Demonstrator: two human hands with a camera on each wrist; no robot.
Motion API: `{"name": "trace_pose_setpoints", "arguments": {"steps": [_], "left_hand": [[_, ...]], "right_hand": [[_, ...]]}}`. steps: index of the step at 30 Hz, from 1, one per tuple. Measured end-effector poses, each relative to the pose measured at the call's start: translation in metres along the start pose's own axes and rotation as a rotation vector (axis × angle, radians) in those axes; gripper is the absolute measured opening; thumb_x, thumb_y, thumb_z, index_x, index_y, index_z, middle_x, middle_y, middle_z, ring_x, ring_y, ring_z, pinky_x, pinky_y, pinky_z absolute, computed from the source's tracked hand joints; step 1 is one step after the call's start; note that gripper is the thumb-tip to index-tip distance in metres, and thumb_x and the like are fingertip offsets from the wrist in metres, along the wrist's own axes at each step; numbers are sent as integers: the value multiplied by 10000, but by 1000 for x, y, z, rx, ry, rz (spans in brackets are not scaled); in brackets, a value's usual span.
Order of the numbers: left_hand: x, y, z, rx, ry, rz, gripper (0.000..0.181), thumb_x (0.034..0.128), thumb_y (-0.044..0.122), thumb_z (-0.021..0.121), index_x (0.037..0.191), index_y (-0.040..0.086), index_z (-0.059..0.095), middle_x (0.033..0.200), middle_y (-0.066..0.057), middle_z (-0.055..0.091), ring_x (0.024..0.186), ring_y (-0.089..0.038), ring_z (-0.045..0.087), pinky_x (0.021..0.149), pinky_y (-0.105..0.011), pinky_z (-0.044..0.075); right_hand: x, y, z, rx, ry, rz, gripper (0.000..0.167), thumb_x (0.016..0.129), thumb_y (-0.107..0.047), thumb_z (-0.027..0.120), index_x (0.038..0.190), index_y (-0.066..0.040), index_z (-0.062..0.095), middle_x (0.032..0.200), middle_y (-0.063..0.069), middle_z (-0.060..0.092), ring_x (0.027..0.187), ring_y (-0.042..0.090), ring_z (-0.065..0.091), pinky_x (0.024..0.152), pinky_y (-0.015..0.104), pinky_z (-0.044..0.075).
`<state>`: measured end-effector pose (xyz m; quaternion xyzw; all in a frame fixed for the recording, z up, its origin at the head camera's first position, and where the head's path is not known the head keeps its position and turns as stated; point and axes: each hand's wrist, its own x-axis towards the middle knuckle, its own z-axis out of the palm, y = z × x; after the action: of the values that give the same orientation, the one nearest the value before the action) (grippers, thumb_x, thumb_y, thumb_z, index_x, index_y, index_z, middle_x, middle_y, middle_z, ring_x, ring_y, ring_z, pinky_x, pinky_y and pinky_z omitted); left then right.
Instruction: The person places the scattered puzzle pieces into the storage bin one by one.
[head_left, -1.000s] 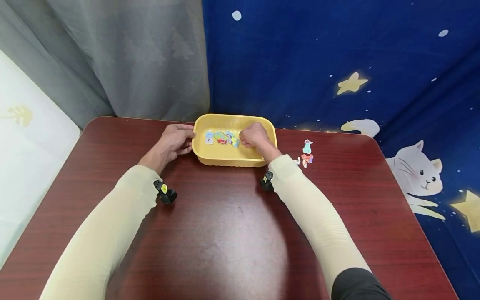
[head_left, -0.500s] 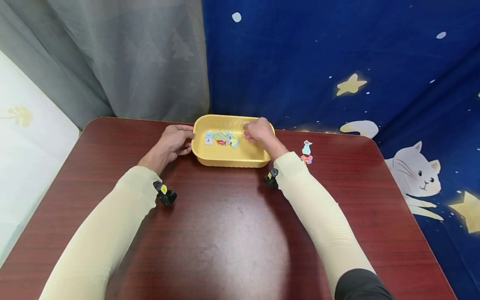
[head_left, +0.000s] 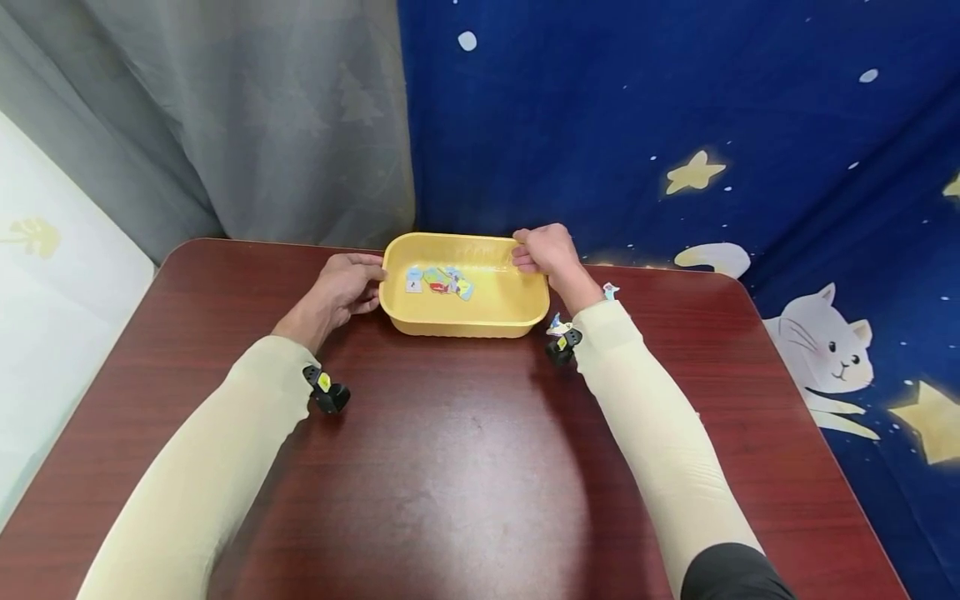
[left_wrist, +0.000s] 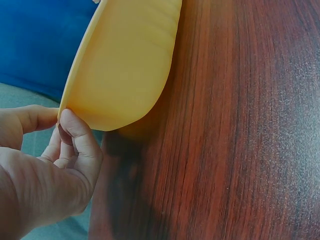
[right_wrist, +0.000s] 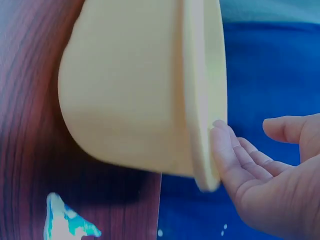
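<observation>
Stray cutout (head_left: 557, 326) on counter (head_left: 457, 442), right of tub (head_left: 465, 328). Left hand (head_left: 343, 286) pinches tub's left rim. Cutout cluster (head_left: 439, 282) inside tub, left half. Right hand (head_left: 547, 250) empty, thumb spread, fingers at tub's right rim. Step, judged: taking hold of tub; next calls for right thumb closing.
</observation>
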<state>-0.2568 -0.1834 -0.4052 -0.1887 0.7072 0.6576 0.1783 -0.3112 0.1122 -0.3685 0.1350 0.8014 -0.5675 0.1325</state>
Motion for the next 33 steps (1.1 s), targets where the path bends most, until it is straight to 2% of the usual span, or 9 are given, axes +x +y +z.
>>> {"name": "trace_pose_setpoints", "arguments": {"steps": [10,19,21,25,28,33], "left_hand": [[1,-1,2,2,5,-4,387,968,174,577,1344,122,502,910,-70,589,563,-91,563,607,-213,565],[0,0,0,9,13,-7,393,969,177,578,1351,123,501,936,-84,585,567,-89,564,651,-236,578],[-1,-1,0,7,13,-7,390,971,181,578,1349,124,502,932,-81,589,569,-91,567,652,-238,578],[-1,-1,-1,9,17,-3,370,974,186,574,1335,131,509,911,-72,588,568,-95,566,644,-236,577],[-1,-1,0,4,14,0,365,975,180,571,1331,125,510,916,-77,581,563,-95,560,624,-228,573],[-1,-1,0,-4,9,2,383,974,172,571,1346,107,504,948,-92,579,554,-96,557,609,-225,570]], "right_hand": [[2,6,-33,57,36,16,384,978,-231,567,1285,0,568,1160,194,666,961,263,697,810,300,578],[-5,16,-65,71,61,-16,407,985,-198,552,1301,59,541,1201,266,624,805,212,724,820,340,566],[-7,19,-71,69,71,-18,417,985,-199,552,1302,71,537,1160,254,639,747,181,719,820,340,567],[-9,27,-84,85,74,-23,423,985,-179,546,1297,106,520,965,182,684,671,152,703,784,327,586],[-12,34,-92,86,70,-14,419,989,-170,538,1296,114,509,849,110,682,673,156,698,762,312,592],[-15,45,-104,39,76,-1,397,991,-179,541,1275,98,519,772,44,681,682,137,696,749,289,591]]}}
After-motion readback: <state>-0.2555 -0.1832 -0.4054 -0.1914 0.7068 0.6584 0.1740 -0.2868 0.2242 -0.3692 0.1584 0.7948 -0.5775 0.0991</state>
